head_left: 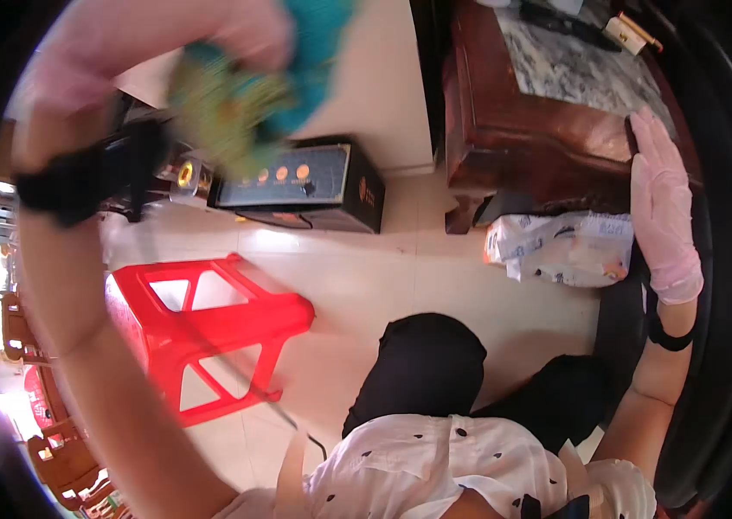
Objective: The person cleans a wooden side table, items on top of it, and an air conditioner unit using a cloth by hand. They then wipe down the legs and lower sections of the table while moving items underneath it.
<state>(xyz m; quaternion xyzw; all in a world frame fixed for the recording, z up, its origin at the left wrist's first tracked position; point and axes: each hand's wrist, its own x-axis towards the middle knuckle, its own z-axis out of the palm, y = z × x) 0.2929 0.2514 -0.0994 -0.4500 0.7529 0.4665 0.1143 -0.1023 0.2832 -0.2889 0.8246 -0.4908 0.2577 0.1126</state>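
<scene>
Teal-and-green cloth (pixel 232 108), gripped by curled fingers of the left hand (pixel 176 24) before the pale panel (pixel 383 95), would likely handle best with its dangling folds gathered palmward, while the right hand (pixel 665 203), fingers straight and empty, is beside the wooden table (pixel 491 95).

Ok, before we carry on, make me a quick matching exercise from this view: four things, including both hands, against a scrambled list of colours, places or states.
Things:
1. Left hand
2. Stool
3. Right hand
4. Black box

Descriptions:
A. Fingers extended, at the edge of the wooden table
B. Row of round orange spots on its front panel
C. Holding blurred teal and yellow-green cloth
D. Red all over

Pairs: 1-C, 2-D, 3-A, 4-B
</scene>
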